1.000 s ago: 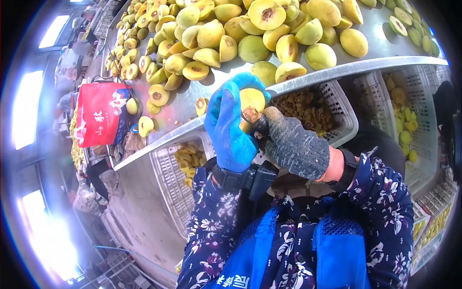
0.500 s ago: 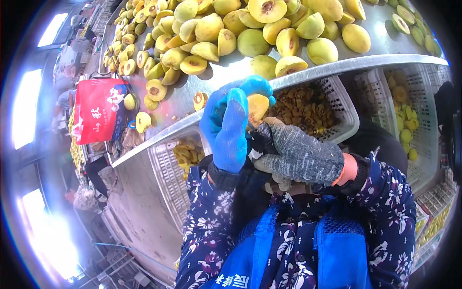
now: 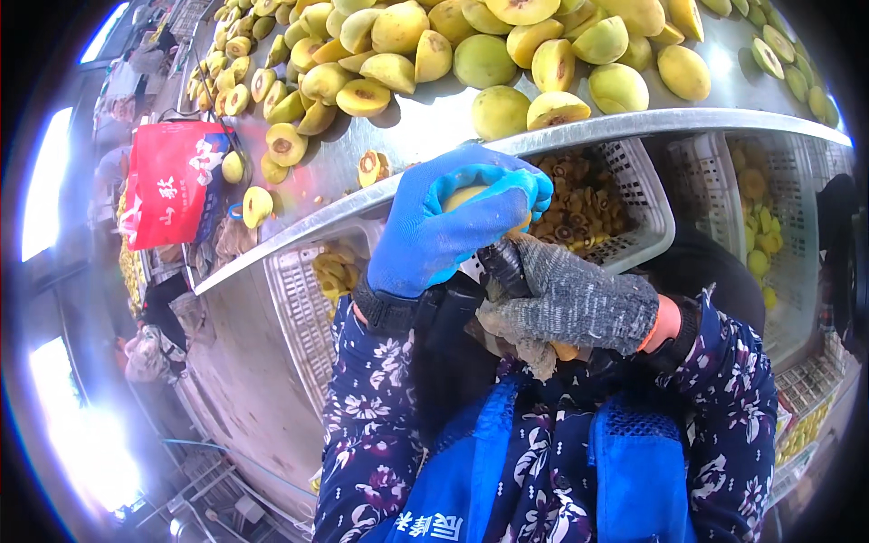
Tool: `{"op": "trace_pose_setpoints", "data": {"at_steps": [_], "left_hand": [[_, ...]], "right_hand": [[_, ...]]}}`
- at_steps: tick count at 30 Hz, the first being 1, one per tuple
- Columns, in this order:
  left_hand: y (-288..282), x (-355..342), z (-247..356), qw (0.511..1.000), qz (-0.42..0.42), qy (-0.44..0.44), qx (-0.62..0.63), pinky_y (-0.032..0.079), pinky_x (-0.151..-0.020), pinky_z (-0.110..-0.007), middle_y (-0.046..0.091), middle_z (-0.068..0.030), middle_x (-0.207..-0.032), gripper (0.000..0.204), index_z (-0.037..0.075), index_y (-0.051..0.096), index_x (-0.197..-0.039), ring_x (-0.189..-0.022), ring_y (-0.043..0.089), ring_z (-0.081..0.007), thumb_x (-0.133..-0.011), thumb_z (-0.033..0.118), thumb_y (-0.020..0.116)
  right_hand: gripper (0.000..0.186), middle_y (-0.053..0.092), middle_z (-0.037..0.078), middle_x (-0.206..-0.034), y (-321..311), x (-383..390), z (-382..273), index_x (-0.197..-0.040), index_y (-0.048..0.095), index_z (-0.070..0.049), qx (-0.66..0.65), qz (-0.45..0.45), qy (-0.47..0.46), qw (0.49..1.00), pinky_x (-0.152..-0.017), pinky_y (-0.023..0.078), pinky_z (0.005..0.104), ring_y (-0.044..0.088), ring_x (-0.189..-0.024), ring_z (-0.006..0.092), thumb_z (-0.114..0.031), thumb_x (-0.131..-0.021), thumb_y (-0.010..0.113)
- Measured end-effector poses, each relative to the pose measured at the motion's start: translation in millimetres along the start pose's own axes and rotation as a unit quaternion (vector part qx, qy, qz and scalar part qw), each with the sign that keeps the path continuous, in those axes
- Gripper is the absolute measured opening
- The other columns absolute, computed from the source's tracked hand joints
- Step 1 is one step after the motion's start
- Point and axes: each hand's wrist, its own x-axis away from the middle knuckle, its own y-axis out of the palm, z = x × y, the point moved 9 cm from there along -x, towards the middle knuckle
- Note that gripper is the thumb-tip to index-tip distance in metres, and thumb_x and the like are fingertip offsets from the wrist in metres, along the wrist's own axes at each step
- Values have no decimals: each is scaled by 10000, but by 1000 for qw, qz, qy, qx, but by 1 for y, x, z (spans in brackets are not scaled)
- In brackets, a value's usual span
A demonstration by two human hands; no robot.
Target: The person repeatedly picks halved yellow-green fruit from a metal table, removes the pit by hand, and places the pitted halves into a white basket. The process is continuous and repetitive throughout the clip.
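Observation:
My left hand (image 3: pixel 444 231), in a blue rubber-coated glove, is curled around a yellow peach piece (image 3: pixel 463 196) just in front of the table edge. Most of that fruit is hidden by the fingers. Close against it, my right hand (image 3: pixel 584 303), in a grey knit glove, grips a black-handled tool (image 3: pixel 504 266). The tool's working end is hidden behind the fruit and left hand. On the metal table (image 3: pixel 425 127) beyond lie many peach halves (image 3: pixel 364 97), some cut side up with brown centres, along with rounder greenish-yellow peaches (image 3: pixel 501 112).
Under the table edge, a white crate (image 3: pixel 659 204) holds brown pits and scraps (image 3: pixel 579 204). Another crate (image 3: pixel 303 308) with yellow pieces stands to the left, and more crates (image 3: pixel 787 271) of fruit at right. A red bag (image 3: pixel 172 185) sits at the table's left end.
My left hand has rolled over, its fingers now wrapping the peach piece and covering more of it. The right hand with the black-handled tool stays close to it, slightly lower.

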Motion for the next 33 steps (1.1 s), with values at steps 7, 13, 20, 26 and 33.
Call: {"op": "trace_pose_setpoints", "data": {"at_steps": [7, 13, 20, 26, 33], "left_hand": [[3, 6, 2, 999, 2, 33, 40, 560, -752, -384, 691, -171, -964, 237, -25, 658, -1026, -821, 677, -250, -904, 178, 644], [10, 5, 15, 982, -53, 123, 135, 554, -720, -394, 689, -191, -932, 289, -57, 671, -1013, -791, 670, -270, -909, 206, 607], [9, 3, 4, 988, -81, 24, 130, 544, -775, -358, 686, -158, -999, 233, -44, 685, -1017, -862, 661, -231, -900, 154, 652], [11, 2, 2, 984, -101, 17, 148, 550, -778, -361, 685, -153, -1018, 177, -27, 678, -1020, -885, 660, -223, -877, 76, 695], [12, 5, 20, 984, -29, 87, 151, 574, -719, -397, 696, -203, -920, 381, -84, 680, -970, -775, 687, -278, -956, 275, 552]], "right_hand": [[364, 604, 72, -653, 13, 8, 1, -1151, 509, -3, -107, -64, 65, 990, -422, 497, 261, 618, -481, 164, -141, -869, 693], [310, 616, 57, -735, 24, 14, -5, -1023, 584, -22, -209, -138, 80, 965, -492, 496, 248, 611, -559, 141, -213, -830, 733], [310, 613, 45, -755, 18, 10, 3, -1028, 588, -36, -157, -108, 57, 980, -524, 496, 249, 614, -599, 126, -243, -845, 728], [296, 608, 52, -731, 20, 4, 1, -1004, 585, -11, -156, -92, 15, 983, -503, 493, 252, 599, -556, 132, -207, -842, 736], [349, 635, 80, -786, 29, 21, -11, -1086, 571, 5, -248, -139, 46, 958, -535, 492, 246, 612, -600, 133, -193, -842, 722]]}}
